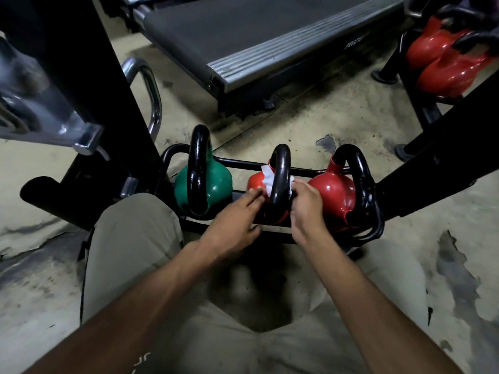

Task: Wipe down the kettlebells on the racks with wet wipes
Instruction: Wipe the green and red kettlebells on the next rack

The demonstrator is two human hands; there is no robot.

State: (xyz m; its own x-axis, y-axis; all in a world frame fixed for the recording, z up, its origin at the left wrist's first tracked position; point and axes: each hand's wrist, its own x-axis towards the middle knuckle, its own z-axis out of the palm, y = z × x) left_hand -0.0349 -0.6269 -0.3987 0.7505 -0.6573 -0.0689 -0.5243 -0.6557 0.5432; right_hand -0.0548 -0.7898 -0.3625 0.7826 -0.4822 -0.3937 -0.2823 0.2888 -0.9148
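Partly, the handle (280, 176) hides the wipe (267, 180) left hand (234, 225) and right hand (306, 209) pinch.

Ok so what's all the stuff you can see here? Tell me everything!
green kettlebell: one, green, black handle, left end of low rack
middle kettlebell: one, red, black handle, centre of low rack
right kettlebell: one, red, black handle, right end of low rack
wet wipe: one, white, looped round the middle kettlebell's handle
low rack: one, black, on the floor
far kettlebells: at least two, red, another rack, top right
treadmill: one, grey and black, top centre
trousers: one pair, beige, bottom
left hand: one, pinches the wipe's left end
right hand: one, pinches the wipe's right end
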